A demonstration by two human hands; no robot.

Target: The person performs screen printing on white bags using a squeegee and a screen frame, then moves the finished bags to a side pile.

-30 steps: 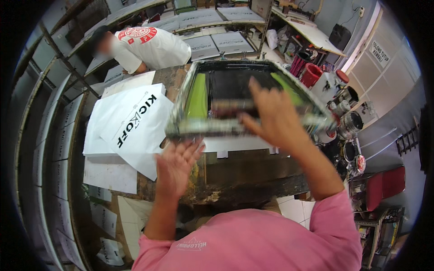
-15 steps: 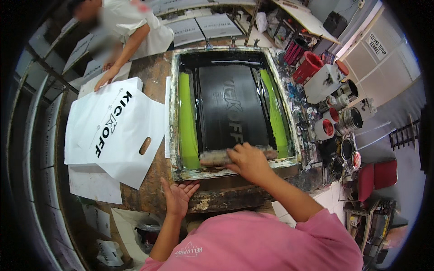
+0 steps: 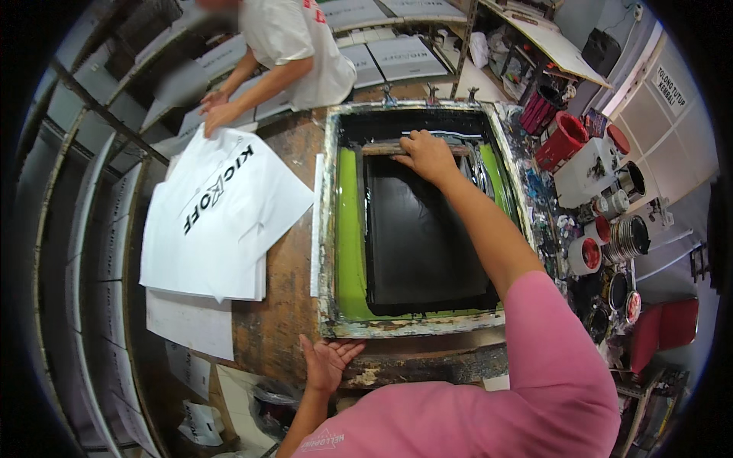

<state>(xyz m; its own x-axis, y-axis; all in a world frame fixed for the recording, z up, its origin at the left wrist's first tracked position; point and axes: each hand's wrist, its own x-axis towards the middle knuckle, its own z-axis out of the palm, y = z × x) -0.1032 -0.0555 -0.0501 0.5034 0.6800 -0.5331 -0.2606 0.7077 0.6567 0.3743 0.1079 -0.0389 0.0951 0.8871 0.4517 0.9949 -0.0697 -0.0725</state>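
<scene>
A screen-printing frame (image 3: 327, 252) with paint-caked edges lies on the wooden table, its mesh (image 3: 416, 244) covered in black ink between lime-green side bands. At the far end of the mesh my right hand (image 3: 429, 156) is wrapped over the wooden grip of a squeegee (image 3: 378, 149); its blade is hidden. My left hand (image 3: 330, 365), palm up with fingers stretched, is at the frame's near-left edge, fingertips close under it. Left of the frame is a stack of white plastic bags (image 3: 172, 256) with black print; a co-worker's hands (image 3: 220, 114) grip the top bag's far corner.
Ink cans (image 3: 628, 238), a red bucket (image 3: 561, 141) and a white container (image 3: 584, 172) crowd the table's right side. Hinge clamps (image 3: 431, 93) hold the frame's far edge. Racks (image 3: 114, 252) stand at left, with printed sheets (image 3: 408, 57) behind. A red chair (image 3: 664, 332) is at right.
My right hand has pushed the squeegee from the near end of the mesh to the far end, leaving the print area covered black. The co-worker has raised the top bag's far corner.
</scene>
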